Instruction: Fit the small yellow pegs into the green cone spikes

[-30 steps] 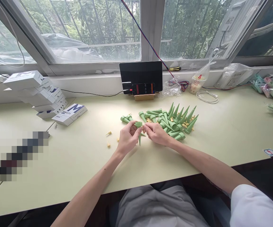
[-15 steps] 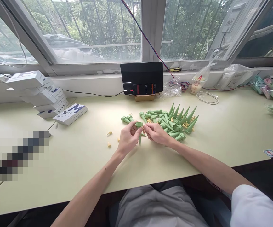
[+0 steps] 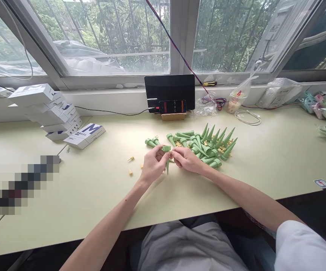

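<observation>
My left hand (image 3: 153, 164) is closed around a green watering spike (image 3: 166, 148). Its ribbed cap is uppermost and the thin point hangs down below my fingers. Close against the side of that spike, my right hand (image 3: 187, 159) pinches a small yellow piece (image 3: 171, 151), mostly covered by the fingertips. Beyond my right hand lies a pile of green spikes (image 3: 205, 149), some standing tip up, with small yellow pieces (image 3: 222, 149) among them. Past my left hand rest two more green spikes (image 3: 150, 142). Loose yellow pieces (image 3: 131, 172) lie to the left of that hand.
White boxes (image 3: 47, 109) are stacked at the back left, with one flat box (image 3: 85, 135) beside them. A phone (image 3: 172, 107) leans against a black screen (image 3: 170, 88) at the back. A bagged cup (image 3: 235, 101) and a coiled white cable (image 3: 247, 117) are at the back right.
Both hands keep the same hold at the same spot. The whole view has shifted very slightly; nothing else visibly differs apart from the phone's running timer.
</observation>
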